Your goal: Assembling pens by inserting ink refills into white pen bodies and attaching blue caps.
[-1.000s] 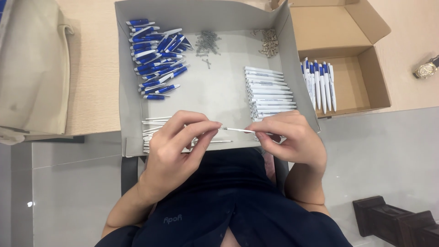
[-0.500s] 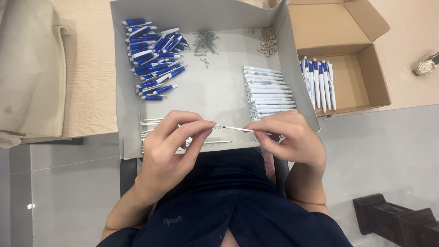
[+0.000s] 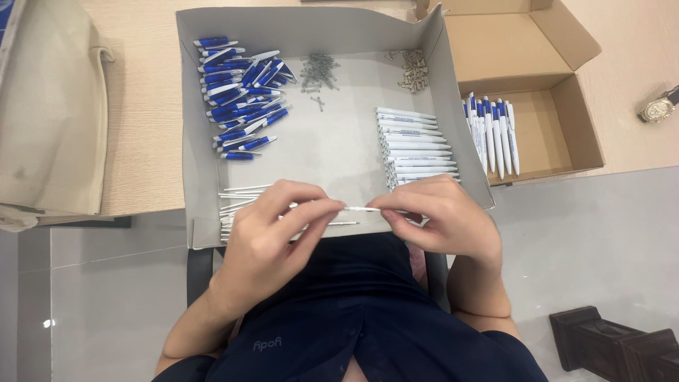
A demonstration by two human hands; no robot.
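Both of my hands meet over the near edge of a grey cardboard tray (image 3: 191,141). My left hand (image 3: 272,233) pinches one end of a thin white pen refill (image 3: 361,209), and my right hand (image 3: 438,216) pinches the other end. Under my left hand lies a pile of similar thin refills (image 3: 237,201). Inside the tray are a heap of blue and white pen parts (image 3: 240,95), a stack of white pen barrels (image 3: 417,145), a cluster of small metal springs (image 3: 318,71) and a cluster of small pale parts (image 3: 414,71).
A brown cardboard box (image 3: 559,127) to the right holds several assembled white and blue pens (image 3: 491,134). A wristwatch (image 3: 658,107) lies at the far right on the wooden table. A beige bag (image 3: 49,120) sits at left; a dark wooden piece (image 3: 615,346) lower right.
My hands have come slightly closer together along the thin refill; otherwise the scene is the same.
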